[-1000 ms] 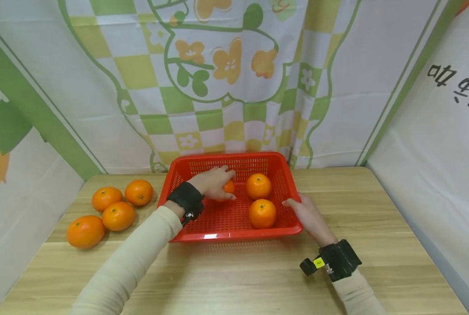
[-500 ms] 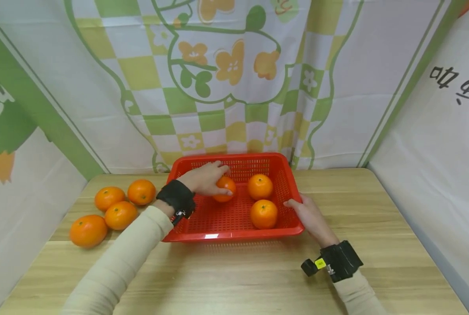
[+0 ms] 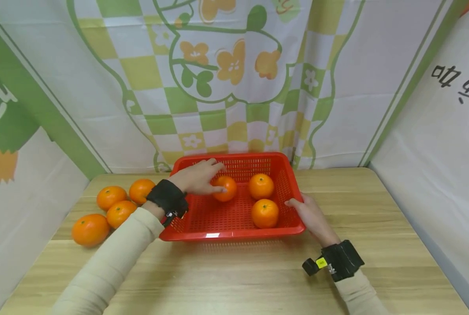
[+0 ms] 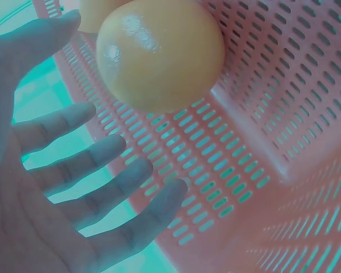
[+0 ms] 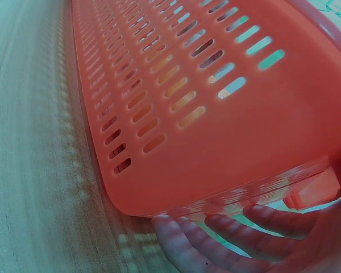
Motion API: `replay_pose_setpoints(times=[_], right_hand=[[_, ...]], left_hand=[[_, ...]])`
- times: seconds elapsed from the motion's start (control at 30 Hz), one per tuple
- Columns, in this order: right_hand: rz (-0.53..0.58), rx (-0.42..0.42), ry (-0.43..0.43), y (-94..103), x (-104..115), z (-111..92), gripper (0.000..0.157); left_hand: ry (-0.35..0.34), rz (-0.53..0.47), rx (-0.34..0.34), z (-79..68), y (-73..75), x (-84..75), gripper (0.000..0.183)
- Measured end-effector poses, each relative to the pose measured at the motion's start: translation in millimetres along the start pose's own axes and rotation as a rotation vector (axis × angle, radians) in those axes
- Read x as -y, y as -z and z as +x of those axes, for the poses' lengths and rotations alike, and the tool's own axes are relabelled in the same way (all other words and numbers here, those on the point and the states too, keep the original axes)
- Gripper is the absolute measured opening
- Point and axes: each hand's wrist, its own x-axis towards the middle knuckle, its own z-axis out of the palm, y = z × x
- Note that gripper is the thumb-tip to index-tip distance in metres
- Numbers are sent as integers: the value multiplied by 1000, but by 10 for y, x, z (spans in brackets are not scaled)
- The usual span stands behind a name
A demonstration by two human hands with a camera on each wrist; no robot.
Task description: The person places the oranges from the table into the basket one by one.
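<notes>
L hand (image 3: pixel 197 178), fingers spread, has backed off leftward vs 0.5 s ago; orange (image 3: pixel 228 190) sits in basket (image 3: pixel 238 235) w/ 2 others (image 3: pixel 265 213), prob. released. 4 more (image 3: pixel 90 230) on table (image 3: pixel 226 280). R hand (image 3: pixel 312 217) still pinches basket's R rim; fingertips part-hidden, firmness unclear.

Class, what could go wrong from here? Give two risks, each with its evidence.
The left hand is open beside a round orange, so a brush might roll it. The right hand grips one end of the red basket; lifting there alone could tip it.
</notes>
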Motion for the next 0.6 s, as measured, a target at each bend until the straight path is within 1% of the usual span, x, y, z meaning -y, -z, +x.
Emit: replay_pose_setpoints(times=[0.17,0.37,0.53,0.6], right_hand=[[-3,1,-6,2,0,6,39],[-8,-4,-7,3,3,6,39],[-5,-5,5,3,-3,9,39],[-3,-3,11,12,-9,8,39]], left_hand=[[-13,3,-17,-53,26,11,65],[-47,7,-39,-127,33,14,60],[-59,28,-78,-209,95,-22,59],[-61,29,-82,-230,117,-37,58]])
